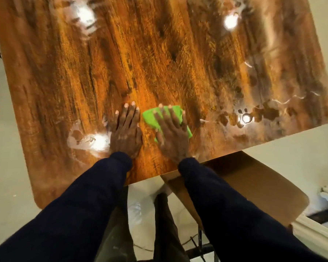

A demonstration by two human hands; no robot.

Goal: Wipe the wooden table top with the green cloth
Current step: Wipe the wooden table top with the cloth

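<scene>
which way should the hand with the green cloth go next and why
Probably sweep the right hand, pressed flat on the green cloth, to the right toward the smeary patch near that table edge. The wood there looks streaked and blotchy, and the left hand already braces flat beside it.

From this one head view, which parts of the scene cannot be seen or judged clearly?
- Most of the cloth: the right hand lies flat over it.
- Far side of the table: cut off by the top edge of the frame.
- Wood under the glare spots: washed out by reflected light.
- Table legs: hidden under the top.
- Wood under the left hand: covered by the palm.
</scene>
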